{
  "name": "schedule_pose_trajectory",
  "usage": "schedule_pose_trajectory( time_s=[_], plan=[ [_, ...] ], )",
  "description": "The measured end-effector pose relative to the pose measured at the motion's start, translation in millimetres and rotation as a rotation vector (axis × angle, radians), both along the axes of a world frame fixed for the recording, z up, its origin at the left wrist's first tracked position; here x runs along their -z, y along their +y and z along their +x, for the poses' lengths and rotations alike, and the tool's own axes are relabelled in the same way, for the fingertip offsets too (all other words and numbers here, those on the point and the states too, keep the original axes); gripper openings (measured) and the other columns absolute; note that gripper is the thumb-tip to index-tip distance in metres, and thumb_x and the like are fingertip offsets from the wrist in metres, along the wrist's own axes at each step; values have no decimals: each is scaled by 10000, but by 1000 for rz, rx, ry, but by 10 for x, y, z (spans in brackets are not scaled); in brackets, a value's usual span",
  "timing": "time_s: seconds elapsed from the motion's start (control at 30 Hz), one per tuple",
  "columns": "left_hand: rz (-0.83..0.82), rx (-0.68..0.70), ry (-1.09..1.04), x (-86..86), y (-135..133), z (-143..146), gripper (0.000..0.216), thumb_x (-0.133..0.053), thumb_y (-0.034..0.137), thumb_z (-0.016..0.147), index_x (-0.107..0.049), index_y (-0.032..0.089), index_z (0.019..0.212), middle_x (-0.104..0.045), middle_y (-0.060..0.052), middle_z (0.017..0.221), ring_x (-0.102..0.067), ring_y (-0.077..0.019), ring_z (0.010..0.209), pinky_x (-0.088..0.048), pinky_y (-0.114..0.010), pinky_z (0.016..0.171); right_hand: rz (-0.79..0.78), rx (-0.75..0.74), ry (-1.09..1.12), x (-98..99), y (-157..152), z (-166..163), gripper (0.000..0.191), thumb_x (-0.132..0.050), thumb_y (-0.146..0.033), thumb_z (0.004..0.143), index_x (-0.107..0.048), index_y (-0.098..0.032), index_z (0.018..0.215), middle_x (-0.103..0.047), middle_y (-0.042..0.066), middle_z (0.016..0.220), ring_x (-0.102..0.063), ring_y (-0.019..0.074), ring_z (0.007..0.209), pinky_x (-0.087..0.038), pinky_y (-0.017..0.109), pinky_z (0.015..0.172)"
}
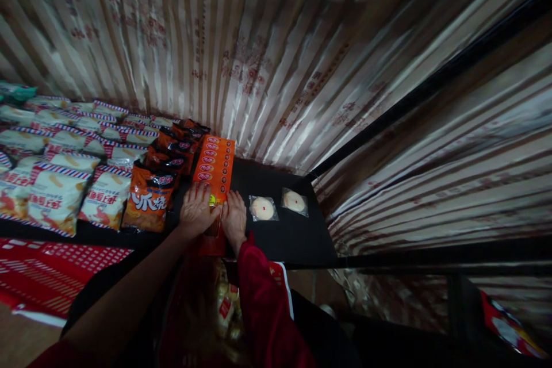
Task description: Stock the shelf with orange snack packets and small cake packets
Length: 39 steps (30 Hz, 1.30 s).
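Observation:
A long orange box or row of packs (pixel 218 164), printed with repeated oval logos, lies on the black shelf and points away from me. My left hand (pixel 198 210) rests flat on its near left part, fingers outstretched. Against its right side lies my right hand (pixel 234 221), fingers extended forward and also touching the orange packaging. The thumbs nearly meet over a yellow spot on it. To the right, two round pale cakes or crackers in clear wrappers, one nearer (pixel 263 208) and one farther (pixel 295 202), lie flat on the shelf.
Orange-and-black snack bags (pixel 149 198) stand in a column left of the box, beside rows of white snack bags (pixel 58 198). A striped curtain (pixel 259 57) hangs behind. Below are a red basket (pixel 64 270) and gold-wrapped items (pixel 226 305). A black bar (pixel 409 95) slants at right.

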<state>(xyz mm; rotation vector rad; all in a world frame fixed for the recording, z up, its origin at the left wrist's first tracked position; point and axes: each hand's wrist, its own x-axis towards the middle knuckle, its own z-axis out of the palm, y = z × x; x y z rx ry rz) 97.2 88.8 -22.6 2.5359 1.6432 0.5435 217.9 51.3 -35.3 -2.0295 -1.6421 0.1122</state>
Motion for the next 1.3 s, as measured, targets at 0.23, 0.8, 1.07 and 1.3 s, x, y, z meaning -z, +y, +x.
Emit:
schedule_pose_trajectory(
  time_s=[0.23,0.8,1.07,1.3],
  plan=[
    [-12,-5,-23,1,-1,3,670,-480,470,804,-439,51,1325,-403,-198,1420,-328,-366,1323,-288,-473,1054,41,-20,4,11,-31,63,434,-347,-210,911,-516,-64,1283,-522,168,1322,-391,230,1293,-338,412,1067],
    [15,-1,-36,23,-16,-3,660,-459,481,809,-427,84,1334,-399,-186,1427,-317,-355,1330,-284,-478,1046,3,-41,3,11,-265,2,420,-393,-252,915,-536,-84,1273,-503,163,1345,-342,235,1328,-343,426,1071],
    [-14,6,-40,-6,-25,-11,675,-442,480,824,-424,37,1333,-395,-202,1423,-299,-373,1331,-251,-469,1067,73,-252,-21,-133,-676,-151,386,-446,-204,889,-554,-135,1253,-492,106,1359,-310,216,1340,-342,388,1080],
    [-19,10,-58,0,-23,-19,678,-435,492,824,-418,47,1336,-393,-194,1426,-281,-357,1345,-236,-468,1075,123,-228,62,-64,-893,-311,223,-472,-213,905,-684,-210,974,-620,70,1017,-522,168,1016,-474,274,903]
  ],
)
